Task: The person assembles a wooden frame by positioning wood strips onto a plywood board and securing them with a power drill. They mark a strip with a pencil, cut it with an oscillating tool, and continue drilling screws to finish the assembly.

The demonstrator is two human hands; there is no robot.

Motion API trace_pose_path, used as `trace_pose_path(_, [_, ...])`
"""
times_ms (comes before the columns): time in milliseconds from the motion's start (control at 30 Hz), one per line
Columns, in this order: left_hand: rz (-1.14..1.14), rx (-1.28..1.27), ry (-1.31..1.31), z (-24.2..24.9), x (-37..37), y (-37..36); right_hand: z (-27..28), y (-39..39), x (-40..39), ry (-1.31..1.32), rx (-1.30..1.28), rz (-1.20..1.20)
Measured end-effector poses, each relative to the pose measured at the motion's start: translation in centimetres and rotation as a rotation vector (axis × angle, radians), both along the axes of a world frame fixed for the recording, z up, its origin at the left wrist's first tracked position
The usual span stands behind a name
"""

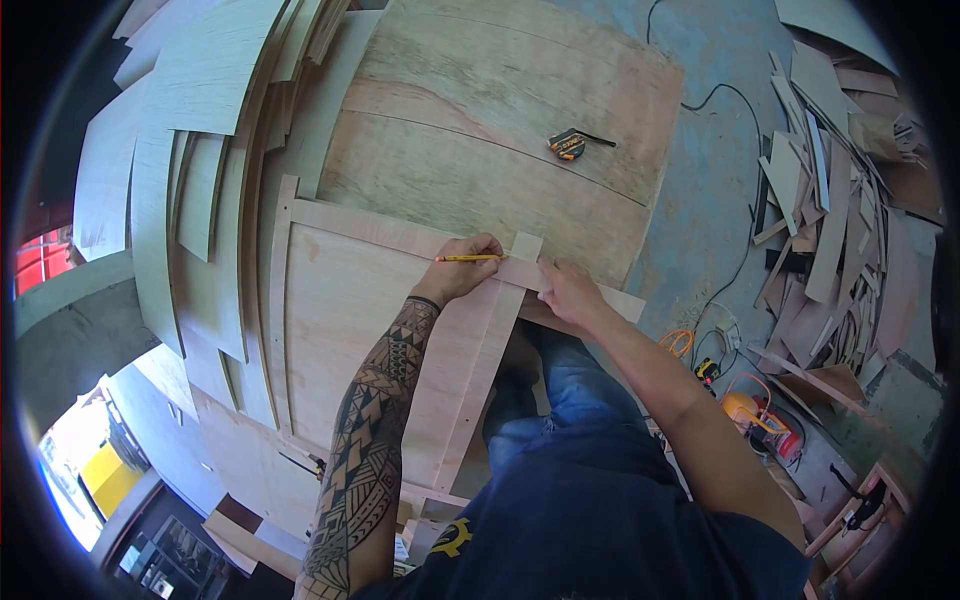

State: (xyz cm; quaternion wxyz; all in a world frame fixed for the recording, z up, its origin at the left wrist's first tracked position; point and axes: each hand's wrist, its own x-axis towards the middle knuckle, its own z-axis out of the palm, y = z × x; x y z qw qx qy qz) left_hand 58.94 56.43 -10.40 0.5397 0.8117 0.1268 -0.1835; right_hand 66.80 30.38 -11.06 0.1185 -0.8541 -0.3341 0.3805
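While the left grip (468, 270) pinches a pencil (462, 258), the right grip (571, 293) clasps a wooden strip (521, 273), pencil tip between them

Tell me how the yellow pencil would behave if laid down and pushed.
The yellow pencil looks straight, so it's probably stiff. Being slim, it's likely light. On the flat plywood sheet it might roll, though its cross-section is too small to make out.

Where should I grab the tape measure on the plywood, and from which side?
Grip the tape measure by its chunky body, probably from the near left: the thin black strip juts off to the right, and the bare plywood leaves room around it.
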Motion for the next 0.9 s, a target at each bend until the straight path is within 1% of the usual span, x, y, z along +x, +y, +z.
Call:
trace_pose_path(167, [0.014, -0.009, 0.006, 0.1, 0.1, 0.0, -0.7, -0.4, -0.4, -0.034, 0.038, 0.017])
trace_pose_path(233, [0.007, -0.017, 0.026, 0.2, 0.1, 0.0, -0.9, -0.5, -0.9, -0.102, 0.073, 0.009])
trace_pose_path(333, [-0.019, -0.004, 0.014, 0.3, 0.1, 0.1, -0.6, -0.5, -0.6, -0.047, 0.05, 0.009])
trace_pose_path(567, [-0.042, 0.057, 0.03, 0.6, 0.2, 0.0, -0.5, -0.4, -0.8, -0.061, 0.06, -0.008])
trace_pose_path(633, [-0.037, 0.083, -0.032, 0.4, 0.0, -0.2, -0.5, -0.5, -0.8, -0.061, 0.061, -0.004])
trace_pose_path(867, [-0.041, 0.095, -0.034, 0.6, -0.2, -0.3, -0.7, -0.3, -0.9, -0.057, 0.05, -0.017])
trace_pose_path(900, [-0.115, 0.147, -0.029, 0.5, -0.3, -0.1, -0.6, -0.3, -0.9, -0.041, 0.036, -0.019])
